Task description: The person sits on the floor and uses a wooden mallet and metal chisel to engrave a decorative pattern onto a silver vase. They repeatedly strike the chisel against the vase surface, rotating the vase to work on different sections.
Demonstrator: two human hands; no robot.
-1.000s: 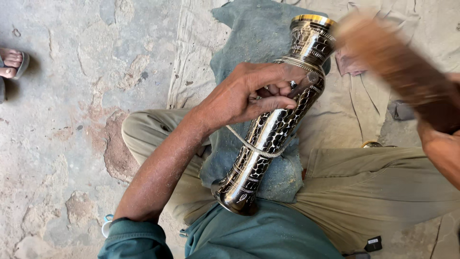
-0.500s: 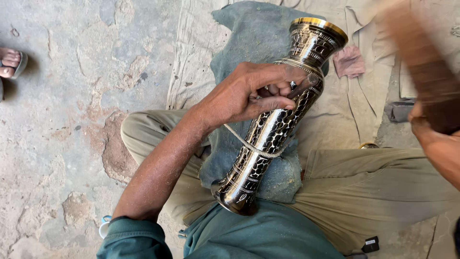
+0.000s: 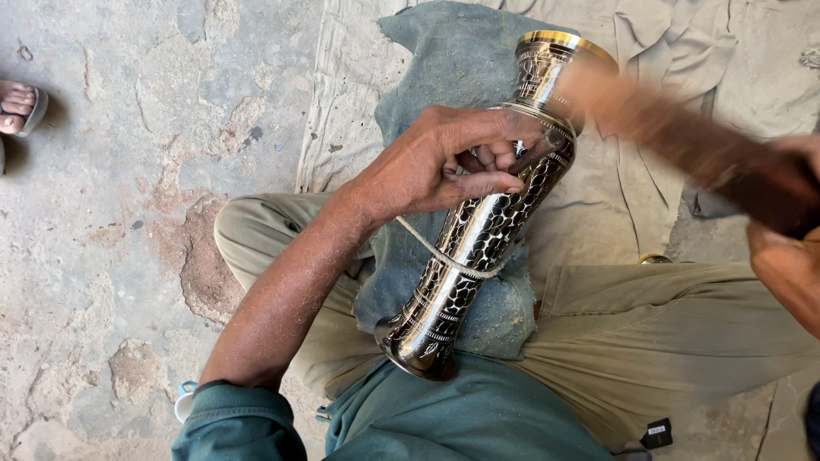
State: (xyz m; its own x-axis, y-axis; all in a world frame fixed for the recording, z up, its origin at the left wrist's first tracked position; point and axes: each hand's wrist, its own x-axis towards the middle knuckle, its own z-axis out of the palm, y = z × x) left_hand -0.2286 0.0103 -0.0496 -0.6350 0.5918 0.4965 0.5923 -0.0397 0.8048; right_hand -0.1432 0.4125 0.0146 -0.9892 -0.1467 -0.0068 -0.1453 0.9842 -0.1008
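At the far left edge a sandalled foot point(image 3: 17, 104) of another person rests on the cracked concrete floor point(image 3: 128, 213), well apart from the work. Further right the seated person's own legs in khaki trousers point(image 3: 683, 333) are folded on the ground, with a blue-grey cloth point(image 3: 461, 85) spread from the floor up over the lap and a pale canvas sheet point(image 3: 683, 51) beneath and beyond it. The left forearm reaches up from a teal shirt sleeve point(image 3: 239, 418), and the left hand point(image 3: 436, 166) is closed around the upper part of a tall engraved metal vase point(image 3: 478, 248), fingers point(image 3: 478, 183) curled over its shoulder just below the neck. The vase lies tilted on the cloth in the lap, its flared foot near the person's belly and its brass-rimmed mouth pointing up and to the right; its body is polished silver with a dark, crackle-like pattern. A thin cord point(image 3: 444, 256) is looped around the vase's waist, running up toward the left hand. Right of the vase's mouth, a brown wooden stick point(image 3: 683, 145), blurred with motion, crosses just beside or against the neck. The right hand point(image 3: 790, 256) at the right edge is clenched on the dark lower end of this stick. A small black clip-like object point(image 3: 656, 433) sits by the right thigh
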